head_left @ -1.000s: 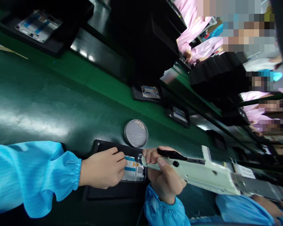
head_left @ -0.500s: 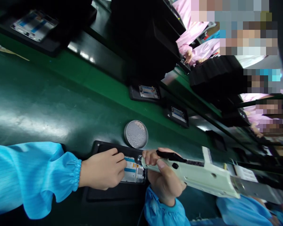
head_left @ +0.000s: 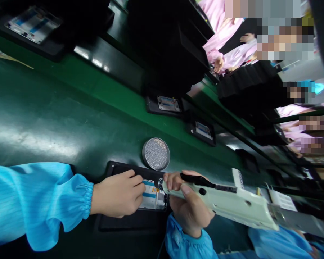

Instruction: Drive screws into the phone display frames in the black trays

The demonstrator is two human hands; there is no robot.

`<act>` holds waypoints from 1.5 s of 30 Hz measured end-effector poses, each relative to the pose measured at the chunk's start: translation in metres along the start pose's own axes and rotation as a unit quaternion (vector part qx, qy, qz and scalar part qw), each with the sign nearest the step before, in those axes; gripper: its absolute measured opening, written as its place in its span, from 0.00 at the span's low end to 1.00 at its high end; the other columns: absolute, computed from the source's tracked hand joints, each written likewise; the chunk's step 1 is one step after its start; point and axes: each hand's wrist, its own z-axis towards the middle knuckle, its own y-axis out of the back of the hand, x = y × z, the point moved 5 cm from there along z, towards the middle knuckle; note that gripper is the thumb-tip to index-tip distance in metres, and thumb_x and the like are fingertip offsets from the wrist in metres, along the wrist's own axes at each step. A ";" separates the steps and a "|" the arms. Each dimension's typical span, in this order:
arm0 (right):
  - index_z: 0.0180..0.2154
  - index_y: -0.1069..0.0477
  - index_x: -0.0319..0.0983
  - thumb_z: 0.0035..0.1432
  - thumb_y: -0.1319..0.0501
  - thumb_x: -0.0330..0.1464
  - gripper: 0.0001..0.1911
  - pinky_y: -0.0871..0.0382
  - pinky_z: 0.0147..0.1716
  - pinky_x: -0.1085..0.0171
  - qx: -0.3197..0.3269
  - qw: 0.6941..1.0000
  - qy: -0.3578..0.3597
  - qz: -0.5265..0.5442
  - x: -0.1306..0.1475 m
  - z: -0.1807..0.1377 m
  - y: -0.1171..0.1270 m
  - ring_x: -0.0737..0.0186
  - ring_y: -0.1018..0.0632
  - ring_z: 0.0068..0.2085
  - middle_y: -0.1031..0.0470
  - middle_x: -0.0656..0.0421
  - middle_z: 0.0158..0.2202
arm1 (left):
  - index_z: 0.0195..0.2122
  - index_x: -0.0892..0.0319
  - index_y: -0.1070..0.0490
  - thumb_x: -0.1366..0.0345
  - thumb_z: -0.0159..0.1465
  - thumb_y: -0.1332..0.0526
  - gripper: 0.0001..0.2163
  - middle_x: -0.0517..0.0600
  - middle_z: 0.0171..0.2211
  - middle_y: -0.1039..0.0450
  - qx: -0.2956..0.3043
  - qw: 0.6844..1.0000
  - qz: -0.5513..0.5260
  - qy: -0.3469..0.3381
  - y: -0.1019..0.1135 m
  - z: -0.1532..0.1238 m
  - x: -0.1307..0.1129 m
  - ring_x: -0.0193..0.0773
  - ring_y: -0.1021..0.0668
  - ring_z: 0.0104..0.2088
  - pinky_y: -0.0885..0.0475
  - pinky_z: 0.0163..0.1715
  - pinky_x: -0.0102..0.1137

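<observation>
My right hand [head_left: 193, 207] is wrapped round a pale green electric screwdriver [head_left: 232, 205], thumb on its side. The tool lies nearly level, its tip end pointing left over an open phone frame [head_left: 151, 202]. The bit's very tip is too dark to make out. The silvery frame, with blue strips, lies in a black tray [head_left: 129, 225]. Curled over the frame's left end is my left hand [head_left: 118, 194], fingers closed, fingertips hidden beneath. Just beyond the tray stands a round grey dish [head_left: 156, 154] with a dimpled surface and small bits at its far side.
More black trays with phone frames [head_left: 169, 103] [head_left: 203, 130] [head_left: 34, 24] lie along the green bench [head_left: 56, 118]. Dark stacks [head_left: 162, 46] rise behind. People in pink sleeves [head_left: 221, 32] work across the line; a blue sleeve [head_left: 280, 242] is at right.
The screwdriver and my right hand have shifted very slightly right and down. My left hand stays on the frame. Across the line, a person in pink has moved a hand.
</observation>
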 end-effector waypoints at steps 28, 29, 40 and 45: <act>0.38 0.27 0.41 0.53 0.39 0.31 0.09 0.33 0.27 0.62 0.027 0.998 -0.013 0.054 -0.003 0.014 0.006 0.66 0.30 0.23 0.33 0.64 0.19 | 0.47 0.67 0.29 0.48 0.59 0.33 0.26 0.64 0.46 0.25 0.019 0.997 -0.007 0.070 -0.005 0.003 0.003 0.54 0.24 0.47 0.28 0.46 0.43; 0.38 0.27 0.40 0.51 0.39 0.31 0.10 0.33 0.27 0.62 0.012 0.999 -0.004 0.052 0.004 0.022 0.012 0.66 0.31 0.22 0.34 0.64 0.18 | 0.48 0.67 0.29 0.49 0.58 0.32 0.26 0.64 0.46 0.25 0.020 0.997 -0.003 0.076 -0.004 0.004 0.002 0.54 0.24 0.47 0.28 0.46 0.43; 0.21 0.37 0.39 0.36 0.40 0.33 0.06 0.32 0.26 0.62 -0.222 0.964 0.136 0.056 0.083 0.071 0.099 0.68 0.34 0.18 0.39 0.65 0.13 | 0.48 0.75 0.29 0.78 0.65 0.46 0.12 0.63 0.39 0.24 -0.097 0.989 0.115 0.007 0.037 0.010 -0.050 0.47 0.24 0.34 0.29 0.33 0.40; 0.18 0.44 0.41 0.38 0.40 0.31 0.11 0.33 0.24 0.61 -0.229 0.957 0.166 0.061 0.092 0.063 0.107 0.67 0.33 0.18 0.39 0.64 0.14 | 0.49 0.74 0.29 0.79 0.67 0.49 0.13 0.60 0.36 0.25 -0.055 0.994 0.094 -0.022 0.043 0.021 -0.050 0.44 0.25 0.33 0.30 0.30 0.37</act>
